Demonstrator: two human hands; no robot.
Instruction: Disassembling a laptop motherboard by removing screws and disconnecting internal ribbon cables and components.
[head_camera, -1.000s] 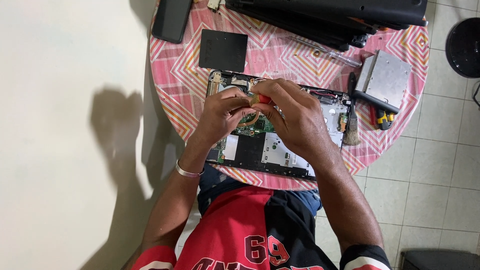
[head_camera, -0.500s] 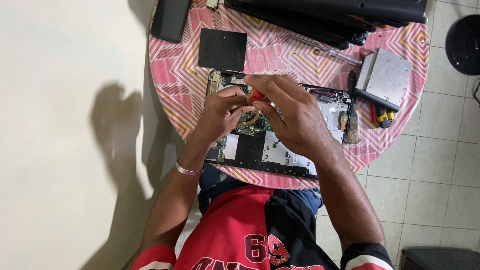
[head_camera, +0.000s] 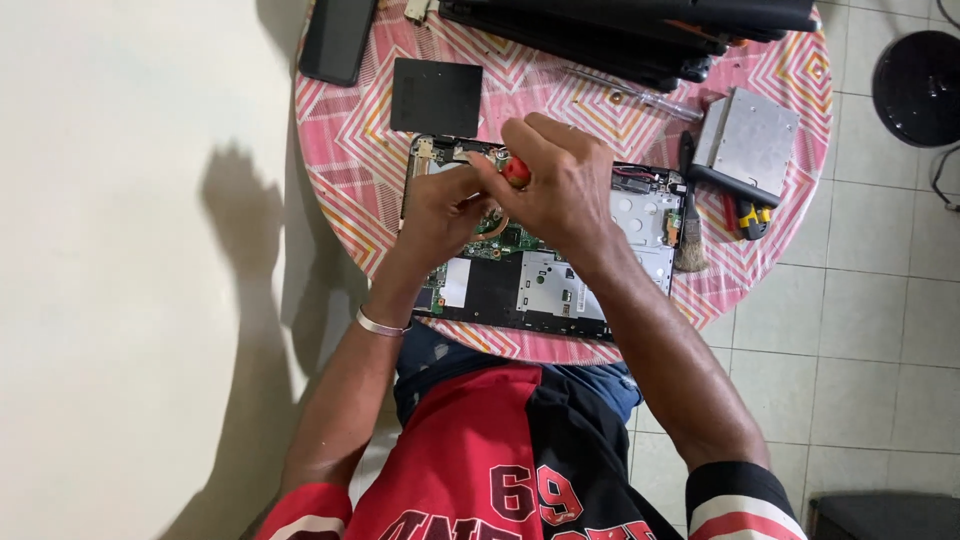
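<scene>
Two hands deep in an opened laptop here, so a rough progress read:

1. Done so far, by the look of it: the laptop (head_camera: 545, 280) lies bottom-up on the round table with the pink zigzag cloth (head_camera: 340, 200), base cover off, green board and metal shields showing. A square black panel (head_camera: 436, 96) sits just beyond it, and a silver optical drive (head_camera: 745, 140) lies off to the right, apart from the chassis. I'd guess both came out of this machine, but can't prove it.

2. In hand right now: the right hand (head_camera: 565, 190) is clenched around a red-handled screwdriver (head_camera: 516, 172), only the red top peeking out between the fingers. The tip is hidden, somewhere over the upper-left part of the board.

3. The left hand (head_camera: 440, 210) is curled with fingertips pressed down on the board right beside the screwdriver, near what looks like a copper heat pipe (head_camera: 497, 222). Whether it's pinching a screw or just steadying, can't tell.

4. Left to do, my judgement: the board is seated in the chassis and most parts are in place, so this looks mid-way, not near the end.

5. Other stuff nearby: a small brush (head_camera: 690, 245) lying against the laptop's right edge, a yellow-and-black tool (head_camera: 750, 215) just past it, a long thin screwdriver (head_camera: 630, 95) lying loose, and more dark laptops (head_camera: 640, 30) stacked at the far edge.
</scene>
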